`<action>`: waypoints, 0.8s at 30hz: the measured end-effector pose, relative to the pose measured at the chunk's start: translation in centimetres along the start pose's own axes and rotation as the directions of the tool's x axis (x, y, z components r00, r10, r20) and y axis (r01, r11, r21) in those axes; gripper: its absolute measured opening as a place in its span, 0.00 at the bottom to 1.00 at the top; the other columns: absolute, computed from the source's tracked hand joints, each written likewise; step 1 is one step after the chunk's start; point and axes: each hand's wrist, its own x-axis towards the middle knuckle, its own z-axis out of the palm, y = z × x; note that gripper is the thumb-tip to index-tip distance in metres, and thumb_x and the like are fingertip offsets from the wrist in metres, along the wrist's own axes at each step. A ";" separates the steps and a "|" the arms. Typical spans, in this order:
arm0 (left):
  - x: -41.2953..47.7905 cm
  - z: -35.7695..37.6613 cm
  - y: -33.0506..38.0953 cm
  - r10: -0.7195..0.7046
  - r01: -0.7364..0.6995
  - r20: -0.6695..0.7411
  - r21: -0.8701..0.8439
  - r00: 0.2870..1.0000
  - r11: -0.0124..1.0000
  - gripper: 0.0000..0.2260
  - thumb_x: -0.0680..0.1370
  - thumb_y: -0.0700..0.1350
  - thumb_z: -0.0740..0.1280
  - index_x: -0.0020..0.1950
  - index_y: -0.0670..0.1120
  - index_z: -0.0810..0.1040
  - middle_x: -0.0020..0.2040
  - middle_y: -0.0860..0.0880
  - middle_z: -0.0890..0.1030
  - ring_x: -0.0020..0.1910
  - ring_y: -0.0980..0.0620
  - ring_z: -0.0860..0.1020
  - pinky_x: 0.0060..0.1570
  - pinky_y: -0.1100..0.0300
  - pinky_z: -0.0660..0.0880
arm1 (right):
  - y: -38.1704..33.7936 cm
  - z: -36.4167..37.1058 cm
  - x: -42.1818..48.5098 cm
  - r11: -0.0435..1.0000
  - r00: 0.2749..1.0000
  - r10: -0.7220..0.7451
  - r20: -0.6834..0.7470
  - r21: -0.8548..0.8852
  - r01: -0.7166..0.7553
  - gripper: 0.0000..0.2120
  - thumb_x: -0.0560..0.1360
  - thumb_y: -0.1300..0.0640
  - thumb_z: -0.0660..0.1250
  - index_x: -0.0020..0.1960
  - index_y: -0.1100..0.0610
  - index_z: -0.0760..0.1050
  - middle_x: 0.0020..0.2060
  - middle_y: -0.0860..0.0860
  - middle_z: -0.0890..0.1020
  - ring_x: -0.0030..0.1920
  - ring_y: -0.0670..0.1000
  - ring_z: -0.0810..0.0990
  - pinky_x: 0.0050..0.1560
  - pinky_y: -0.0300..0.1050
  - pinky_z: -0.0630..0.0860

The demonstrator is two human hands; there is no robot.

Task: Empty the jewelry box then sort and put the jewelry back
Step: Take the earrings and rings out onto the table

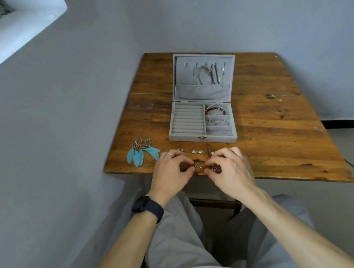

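Note:
An open grey jewelry box (203,138) stands on the wooden table (270,127). Necklaces (208,74) hang in its lid, and a red bead bracelet (214,109) lies in its right compartments. Two blue feather earrings (141,152) lie left of the box. Small studs (197,151) and a pearl piece (211,152) lie in front of it. At the table's near edge my left hand (170,174) and my right hand (231,169) meet, fingers curled. Each pinches a small earring (197,166) between fingertips; dark red earrings (216,169) sit under my right fingers.
The table stands in a corner of grey walls. A dark watch (145,205) is on my left wrist and a ring (169,155) on a left finger. My knees in grey trousers are under the table's near edge. Tiled floor lies to the right.

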 end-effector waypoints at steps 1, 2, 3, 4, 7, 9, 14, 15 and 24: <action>0.0 0.0 0.1 0.005 -0.005 0.001 0.014 1.000 1.000 0.09 0.77 0.54 0.71 0.56 0.56 0.83 0.61 0.55 0.76 0.62 0.54 0.70 0.63 0.54 0.69 | -0.1 0.1 0.0 1.000 1.000 -0.005 -0.010 -0.004 0.005 0.08 0.73 0.47 0.74 0.51 0.47 0.85 0.51 0.44 0.80 0.56 0.50 0.71 0.51 0.49 0.71; 0.0 0.0 0.1 0.010 -0.010 0.000 0.028 1.000 1.000 0.09 0.77 0.54 0.71 0.56 0.56 0.84 0.61 0.55 0.76 0.62 0.54 0.70 0.62 0.54 0.69 | -0.2 0.3 0.1 1.000 1.000 -0.011 -0.020 -0.009 0.011 0.08 0.74 0.46 0.74 0.50 0.47 0.85 0.51 0.44 0.80 0.56 0.50 0.72 0.50 0.49 0.71; 0.0 0.0 0.2 0.014 -0.014 -0.002 0.041 1.000 0.999 0.08 0.77 0.54 0.71 0.55 0.57 0.84 0.61 0.55 0.76 0.62 0.54 0.70 0.62 0.54 0.69 | -0.3 0.5 0.1 1.000 0.999 -0.014 -0.030 -0.013 0.014 0.07 0.74 0.47 0.74 0.50 0.47 0.85 0.50 0.44 0.81 0.56 0.50 0.72 0.49 0.48 0.70; -0.1 0.0 0.2 0.017 -0.017 -0.004 0.051 1.000 0.999 0.08 0.77 0.54 0.70 0.54 0.57 0.84 0.61 0.55 0.76 0.62 0.54 0.70 0.62 0.54 0.69 | -0.4 0.6 0.1 1.000 0.999 -0.015 -0.040 -0.014 0.014 0.07 0.74 0.47 0.74 0.49 0.47 0.86 0.50 0.44 0.81 0.55 0.50 0.72 0.48 0.47 0.69; -0.2 0.1 0.4 0.020 -0.019 -0.011 0.074 1.000 0.997 0.08 0.78 0.54 0.70 0.54 0.57 0.84 0.60 0.56 0.76 0.62 0.54 0.70 0.61 0.55 0.69 | -0.5 1.1 0.1 1.000 0.998 -0.023 -0.061 -0.015 0.022 0.06 0.74 0.48 0.74 0.48 0.47 0.86 0.48 0.44 0.81 0.54 0.49 0.71 0.46 0.46 0.68; -0.2 0.2 0.5 0.022 -0.020 -0.019 0.085 1.000 0.996 0.08 0.78 0.55 0.70 0.55 0.56 0.84 0.60 0.56 0.76 0.62 0.54 0.70 0.61 0.55 0.69 | -0.5 1.2 0.2 1.000 0.997 -0.028 -0.068 -0.010 0.028 0.06 0.74 0.48 0.73 0.48 0.47 0.86 0.48 0.44 0.81 0.54 0.49 0.71 0.46 0.46 0.68; -0.2 0.5 0.5 0.019 -0.017 -0.027 0.102 0.999 0.995 0.08 0.78 0.56 0.69 0.55 0.57 0.84 0.60 0.56 0.77 0.62 0.54 0.69 0.61 0.56 0.67 | -0.5 1.2 0.2 0.999 0.997 -0.034 -0.065 -0.009 0.033 0.06 0.74 0.48 0.73 0.49 0.47 0.86 0.49 0.44 0.82 0.54 0.50 0.72 0.46 0.47 0.68; -0.2 0.5 0.5 0.019 -0.016 -0.029 0.097 0.999 0.995 0.08 0.78 0.56 0.69 0.55 0.57 0.84 0.60 0.56 0.77 0.62 0.54 0.69 0.61 0.56 0.67 | -0.5 1.3 0.3 0.999 0.997 -0.036 -0.064 -0.011 0.036 0.06 0.74 0.48 0.74 0.49 0.47 0.86 0.49 0.44 0.82 0.54 0.50 0.72 0.46 0.47 0.68; -0.1 0.1 0.4 0.045 -0.045 0.008 0.101 0.999 0.994 0.08 0.78 0.56 0.69 0.56 0.59 0.84 0.61 0.56 0.76 0.62 0.54 0.69 0.62 0.55 0.68 | -0.3 1.4 0.2 0.999 0.995 -0.044 -0.087 0.010 0.045 0.05 0.72 0.47 0.76 0.48 0.45 0.86 0.47 0.43 0.83 0.52 0.50 0.73 0.44 0.47 0.67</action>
